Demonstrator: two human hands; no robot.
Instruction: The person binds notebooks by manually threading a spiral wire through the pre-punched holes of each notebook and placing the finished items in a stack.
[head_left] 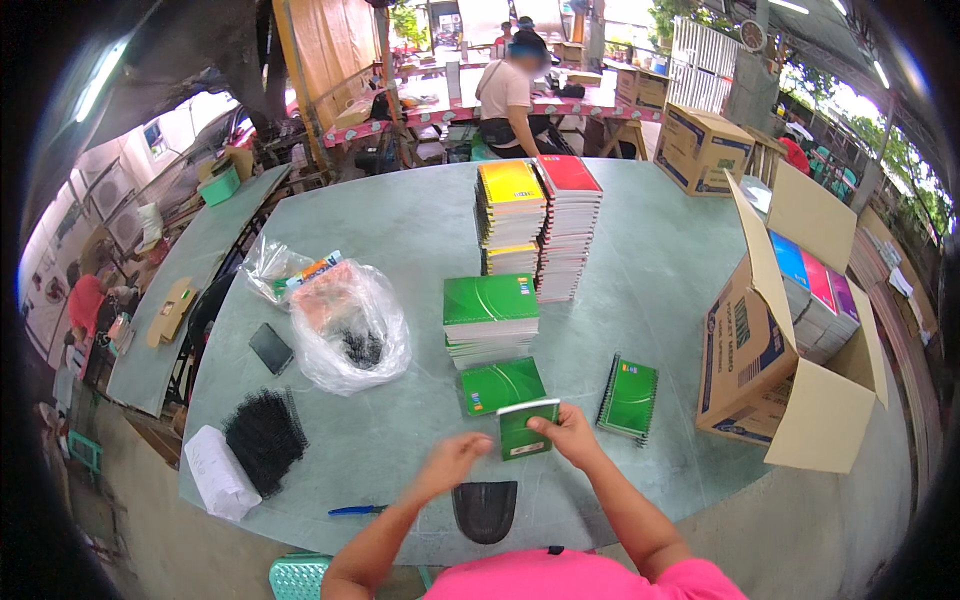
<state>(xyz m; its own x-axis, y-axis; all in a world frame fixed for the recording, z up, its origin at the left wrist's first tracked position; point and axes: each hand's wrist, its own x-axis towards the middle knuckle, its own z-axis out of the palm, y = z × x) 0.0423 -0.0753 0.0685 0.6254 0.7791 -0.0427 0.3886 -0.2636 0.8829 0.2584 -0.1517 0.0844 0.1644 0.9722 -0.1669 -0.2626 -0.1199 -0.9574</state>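
My right hand (pixel 568 437) grips a small green notebook (pixel 524 438) by its right side, thumb on the cover; its white page edge shows along the top. Just left of it is my left hand (pixel 458 462), slightly blurred, fingers curled into a pinch; whatever they hold, if anything, is too small to make out. Behind the held notebook lies another green notebook (pixel 500 386), close to a stack of green notebooks (pixel 490 305). Off to the right rests a spiral-bound green pile (pixel 630 398). A black ribbed tray-like piece (pixel 485 511) lies on the table before me.
Tall stacks of yellow (pixel 511 185) and red notebooks (pixel 570 175) stand farther back. An open carton (pixel 745 345) holds coloured notebooks at right; a closed carton (pixel 703 150) sits behind. Leftward lie a plastic bag (pixel 350 330), phone (pixel 270 348), black coils (pixel 265 440) and blue knife (pixel 357 510).
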